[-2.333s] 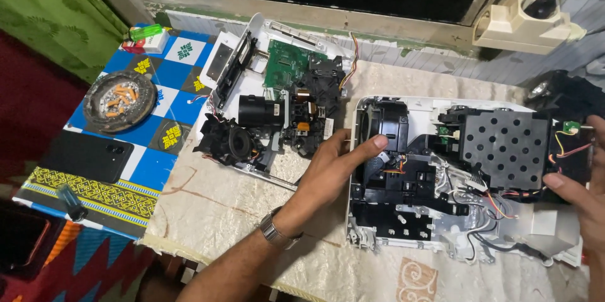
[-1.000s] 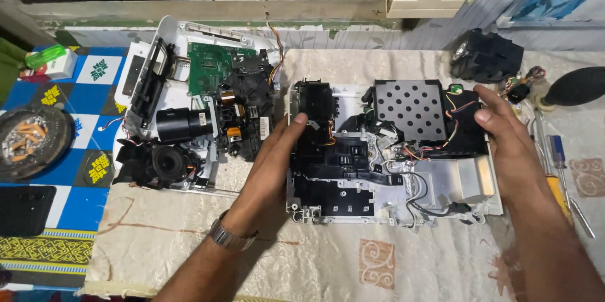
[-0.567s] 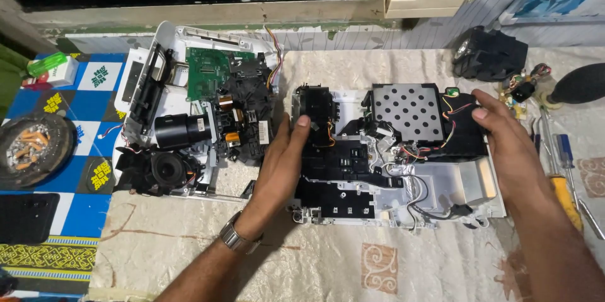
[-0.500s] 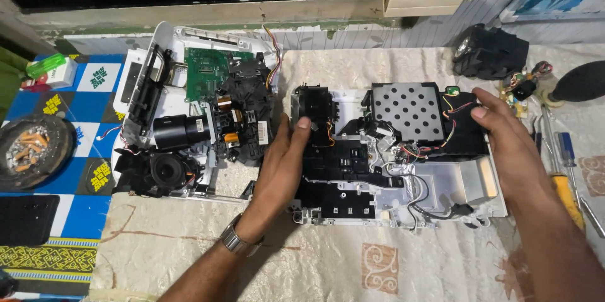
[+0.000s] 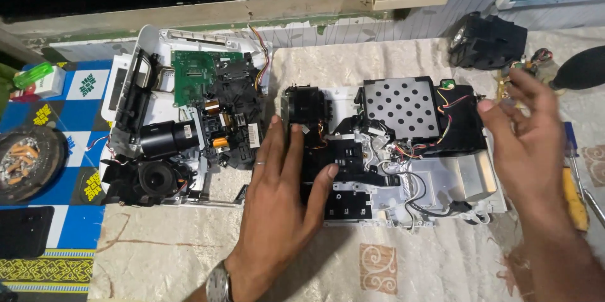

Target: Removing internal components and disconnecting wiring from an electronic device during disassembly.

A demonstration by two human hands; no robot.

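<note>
Head camera looks down on a table covered with a pale cloth (image 5: 189, 258). In the middle lies an opened device chassis (image 5: 403, 151), a white tray filled with black plastic parts, wires and a black perforated metal plate (image 5: 400, 108). The left hand (image 5: 283, 195) lies flat on the left end of this chassis, fingers spread and pointing away from the person, thumb resting on a black block; it pinches nothing. A ring is on one finger and a wristwatch (image 5: 217, 283) on the wrist. The right hand (image 5: 529, 144) hovers over the right end of the chassis, fingers loosely open and a little blurred; it holds nothing, and I cannot tell if it touches the chassis.

Left of the chassis, just beside it, lies a second opened white housing (image 5: 183, 125) with a green circuit board (image 5: 192, 75) and a black lens barrel (image 5: 167, 138). Farther left, on a blue patterned mat (image 5: 75, 214), stands an ashtray (image 5: 28, 163). Near the right edge lies a yellow-handled screwdriver (image 5: 572, 192), and a black block (image 5: 488, 40) sits near the wall.
</note>
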